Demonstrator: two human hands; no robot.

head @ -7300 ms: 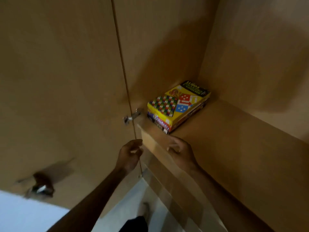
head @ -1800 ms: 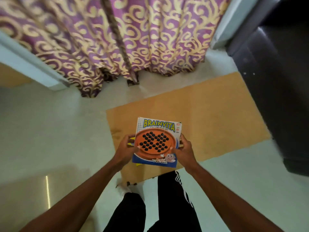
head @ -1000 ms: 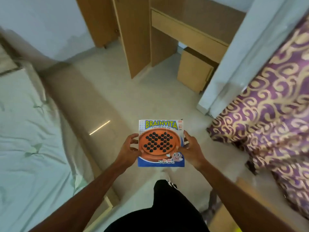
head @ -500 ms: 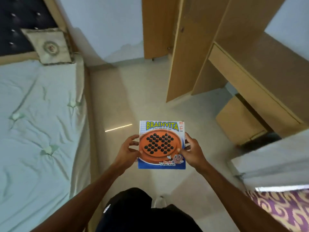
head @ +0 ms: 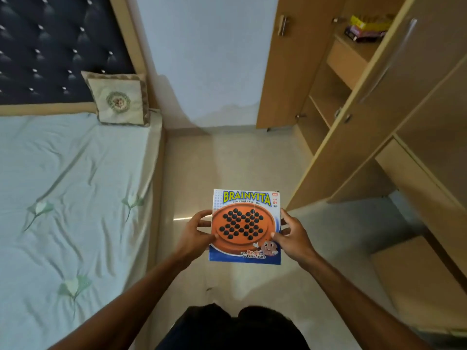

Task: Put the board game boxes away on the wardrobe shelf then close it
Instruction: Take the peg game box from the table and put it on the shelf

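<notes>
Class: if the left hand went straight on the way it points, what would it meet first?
The box, whose edge the left hand already grips; beyond it, probably the right hand.

Bed (head: 63, 198), pale wall (head: 207, 59), beige floor (head: 227, 160)

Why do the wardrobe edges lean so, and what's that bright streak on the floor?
Head view: the wide-angle lens splays the wardrobe edges; the streak is light glancing off the glossy floor; the Brainvita box is sharp, the shelved boxes soft.

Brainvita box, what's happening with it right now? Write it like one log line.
Brainvita box | held by left hand and right hand | wardrobe door open | other game boxes on shelf
</notes>
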